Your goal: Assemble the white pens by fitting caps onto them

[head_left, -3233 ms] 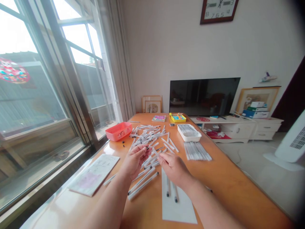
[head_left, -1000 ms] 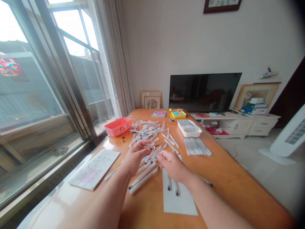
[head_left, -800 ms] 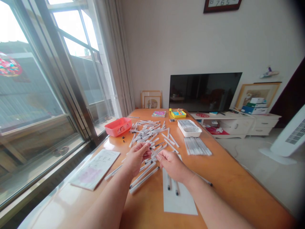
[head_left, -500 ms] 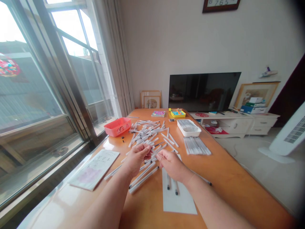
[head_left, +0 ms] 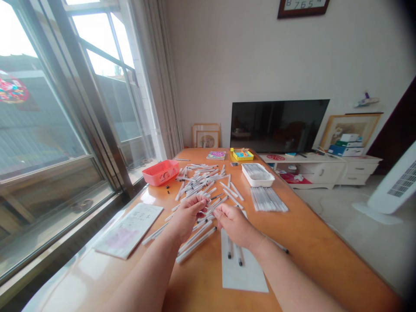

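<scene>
My left hand (head_left: 187, 214) and my right hand (head_left: 232, 223) meet above the orange table (head_left: 308, 251), fingers pinched on a thin white pen (head_left: 210, 208) held between them. A scattered pile of white pens (head_left: 201, 184) with black tips lies just beyond the hands. Two finished pens (head_left: 234, 253) rest on a white sheet (head_left: 242, 264) under my right wrist. A few more pens (head_left: 195, 242) lie below my left hand.
A pink basket (head_left: 161, 172) sits at the left, a white tray (head_left: 258, 174) and a neat row of pens (head_left: 268, 199) at the right. A notebook (head_left: 130, 229) lies near the window side. Books (head_left: 242, 154), a TV (head_left: 278, 125) and a fan (head_left: 393, 182) stand beyond.
My hands have stayed close together, shifting slightly toward each other on the pen. The view has tilted down a little since the earliest frame.
</scene>
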Demonstrator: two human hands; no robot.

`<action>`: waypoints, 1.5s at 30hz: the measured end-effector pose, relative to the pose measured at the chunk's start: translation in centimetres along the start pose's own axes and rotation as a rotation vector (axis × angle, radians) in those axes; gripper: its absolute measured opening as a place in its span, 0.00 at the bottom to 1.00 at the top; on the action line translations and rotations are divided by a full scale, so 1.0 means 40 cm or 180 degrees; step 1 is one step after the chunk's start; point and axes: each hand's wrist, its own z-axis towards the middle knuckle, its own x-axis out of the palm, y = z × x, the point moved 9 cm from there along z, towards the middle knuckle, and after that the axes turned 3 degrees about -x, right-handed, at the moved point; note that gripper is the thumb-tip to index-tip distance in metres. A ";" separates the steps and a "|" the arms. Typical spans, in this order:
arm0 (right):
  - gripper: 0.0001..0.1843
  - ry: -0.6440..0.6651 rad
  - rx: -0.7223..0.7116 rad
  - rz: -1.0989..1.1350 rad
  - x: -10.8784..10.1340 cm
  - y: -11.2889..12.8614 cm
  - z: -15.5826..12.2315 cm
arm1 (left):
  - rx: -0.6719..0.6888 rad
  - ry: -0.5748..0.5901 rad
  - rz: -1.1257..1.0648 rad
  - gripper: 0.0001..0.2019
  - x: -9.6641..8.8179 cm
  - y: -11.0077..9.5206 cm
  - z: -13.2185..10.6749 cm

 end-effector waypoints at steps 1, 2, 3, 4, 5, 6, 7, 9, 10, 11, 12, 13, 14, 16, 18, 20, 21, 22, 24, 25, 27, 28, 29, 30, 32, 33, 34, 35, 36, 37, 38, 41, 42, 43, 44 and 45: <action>0.20 -0.0001 0.0007 0.0007 0.000 0.000 0.000 | -0.0028 0.0020 -0.0022 0.13 0.001 0.000 -0.001; 0.20 -0.0005 0.0011 0.0014 0.000 0.000 0.000 | -0.0044 0.0014 -0.0028 0.14 0.000 0.000 -0.001; 0.20 -0.0008 0.0007 0.0016 0.000 0.000 0.000 | -0.0047 -0.0026 -0.0022 0.16 -0.003 0.001 -0.001; 0.20 -0.0012 -0.0004 0.0010 0.000 0.002 0.000 | -0.0037 -0.0095 -0.0007 0.16 -0.008 0.003 -0.001; 0.20 -0.0015 -0.0019 -0.0007 0.000 0.003 0.000 | -0.0016 -0.0169 0.0015 0.16 -0.013 0.005 0.000; 0.20 -0.0012 -0.0036 -0.0032 0.000 0.004 -0.001 | 0.0009 -0.0227 0.0044 0.16 -0.017 0.007 0.001; 0.20 -0.0008 -0.0056 -0.0060 0.001 0.005 -0.001 | 0.0038 -0.0269 0.0067 0.16 -0.020 0.008 0.002; 0.20 -0.0005 -0.0097 -0.0102 0.002 0.006 -0.002 | 0.0065 -0.0256 0.0088 0.16 -0.020 0.008 0.004; 0.20 -0.0003 -0.0113 -0.0109 0.002 0.006 -0.002 | 0.0054 -0.0209 0.0083 0.15 -0.018 0.007 0.005; 0.20 0.0001 -0.0126 -0.0111 0.003 0.005 -0.002 | 0.0028 -0.0150 0.0063 0.14 -0.015 0.005 0.004; 0.20 0.0008 -0.0132 -0.0111 0.004 0.004 -0.002 | -0.0014 -0.0078 0.0029 0.13 -0.011 0.004 0.003; 0.20 0.0016 -0.0126 -0.0106 0.004 0.003 -0.001 | -0.0067 -0.0008 -0.0019 0.13 -0.007 0.003 0.002; 0.20 0.0020 -0.0113 -0.0096 0.005 0.002 -0.001 | -0.0115 0.0042 -0.0076 0.13 -0.004 0.002 0.000; 0.20 0.0016 -0.0095 -0.0088 0.004 -0.001 0.000 | -0.0162 0.0043 -0.0178 0.14 -0.002 0.002 -0.003; 0.19 -0.0003 -0.0111 -0.0117 0.003 0.000 0.000 | -0.0143 -0.0080 -0.0200 0.15 -0.008 0.005 -0.003; 0.19 -0.0012 -0.0146 -0.0172 0.002 0.002 -0.001 | -0.0101 -0.0203 -0.0120 0.15 -0.015 0.009 -0.001; 0.19 -0.0013 -0.0155 -0.0190 0.002 0.002 -0.001 | -0.0086 -0.0237 -0.0063 0.16 -0.018 0.012 0.001; 0.19 -0.0010 -0.0159 -0.0194 0.002 0.002 -0.001 | -0.0077 -0.0253 -0.0009 0.16 -0.020 0.014 0.002; 0.19 -0.0005 -0.0160 -0.0171 0.002 0.003 -0.002 | -0.0078 -0.0221 0.0065 0.16 -0.022 0.014 0.005; 0.19 -0.0004 -0.0158 -0.0147 0.001 0.003 -0.002 | -0.0084 -0.0181 0.0074 0.15 -0.022 0.012 0.006; 0.19 -0.0003 -0.0134 -0.0089 0.001 0.003 -0.002 | -0.0103 -0.0043 0.0037 0.13 -0.015 0.006 0.005; 0.19 -0.0001 -0.0114 -0.0058 0.001 0.003 -0.002 | -0.0107 0.0032 -0.0007 0.12 -0.010 0.002 0.004; 0.20 -0.0002 -0.0090 -0.0025 0.000 0.003 -0.002 | -0.0106 0.0088 -0.0060 0.13 -0.006 -0.001 0.002; 0.19 0.0001 -0.0066 0.0007 0.000 0.003 -0.001 | -0.0099 0.0113 -0.0110 0.13 -0.003 -0.004 0.000; 0.19 0.0003 -0.0033 0.0052 0.001 0.003 -0.001 | -0.0099 0.0052 -0.0165 0.14 -0.004 -0.002 -0.001; 0.19 0.0002 -0.0031 0.0058 0.001 0.004 0.000 | -0.0110 -0.0008 -0.0163 0.14 -0.007 0.002 -0.001; 0.19 -0.0001 -0.0039 0.0052 0.001 0.005 0.000 | -0.0122 -0.0066 -0.0143 0.14 -0.009 0.008 0.000; 0.19 -0.0006 -0.0056 0.0034 0.001 0.006 0.000 | -0.0126 -0.0113 -0.0116 0.14 -0.012 0.013 0.001; 0.19 -0.0013 -0.0077 0.0014 0.001 0.008 0.000 | -0.0118 -0.0136 -0.0092 0.14 -0.013 0.017 0.003; 0.19 -0.0020 -0.0093 0.0003 0.001 0.009 -0.001 | -0.0098 -0.0134 -0.0074 0.15 -0.013 0.018 0.005; 0.19 -0.0021 -0.0095 0.0010 0.001 0.009 -0.001 | -0.0069 -0.0112 -0.0068 0.14 -0.013 0.018 0.006; 0.21 0.0057 -0.0001 0.0239 0.006 0.006 -0.002 | -0.0010 0.0050 -0.0146 0.13 -0.005 0.006 0.005; 0.21 0.0112 0.0053 0.0386 0.010 0.004 -0.002 | -0.0005 0.0138 -0.0193 0.12 -0.001 0.001 0.003; 0.22 0.0169 0.0105 0.0547 0.014 0.004 -0.002 | 0.0001 0.0234 -0.0246 0.11 0.005 -0.005 0.001; 0.22 0.0218 0.0148 0.0702 0.018 0.004 -0.003 | 0.0003 0.0323 -0.0301 0.11 0.010 -0.010 -0.002; 0.22 0.0244 0.0184 0.0830 0.020 0.004 -0.003 | -0.0002 0.0391 -0.0353 0.11 0.014 -0.013 -0.004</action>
